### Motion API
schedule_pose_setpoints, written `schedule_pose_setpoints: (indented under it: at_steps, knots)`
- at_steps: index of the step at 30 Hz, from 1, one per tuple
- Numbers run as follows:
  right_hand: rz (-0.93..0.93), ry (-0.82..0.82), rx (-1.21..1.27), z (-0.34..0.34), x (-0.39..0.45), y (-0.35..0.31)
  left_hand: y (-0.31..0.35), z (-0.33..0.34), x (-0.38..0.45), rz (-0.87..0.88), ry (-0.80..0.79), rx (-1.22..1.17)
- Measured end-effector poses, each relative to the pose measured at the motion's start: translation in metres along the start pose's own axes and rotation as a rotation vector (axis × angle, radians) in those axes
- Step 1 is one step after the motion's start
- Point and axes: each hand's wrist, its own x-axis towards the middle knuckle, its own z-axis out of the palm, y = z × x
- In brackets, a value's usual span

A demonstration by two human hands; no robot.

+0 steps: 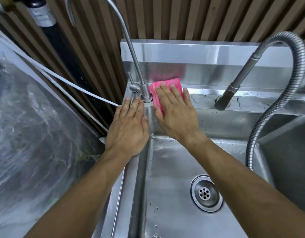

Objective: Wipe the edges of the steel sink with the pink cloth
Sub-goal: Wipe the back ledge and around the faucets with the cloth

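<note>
The pink cloth (172,84) lies folded on the steel sink's back ledge (205,98), just right of a thin gooseneck tap. My right hand (175,114) presses flat on the cloth with fingers spread; most of the cloth is hidden under it. My left hand (129,127) rests flat and open on the sink's left rim (141,169), fingertips touching the tap's base. The basin with its round drain (205,193) is below, wet with droplets.
A thin gooseneck tap (131,54) rises at the back left corner. A pull-out sprayer with a ribbed steel hose (261,122) hangs at the right. A white tube (66,83) runs leftward over a plastic-covered surface (28,134). A slatted wall stands behind.
</note>
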Motion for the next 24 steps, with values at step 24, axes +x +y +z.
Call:
schedule_pose_setpoints:
  at_steps: [24]
  knots:
    - [-0.368,-0.229,0.193,-0.021,0.026,0.051,0.003,-0.005,-0.002,-0.027,-0.01,-0.007]
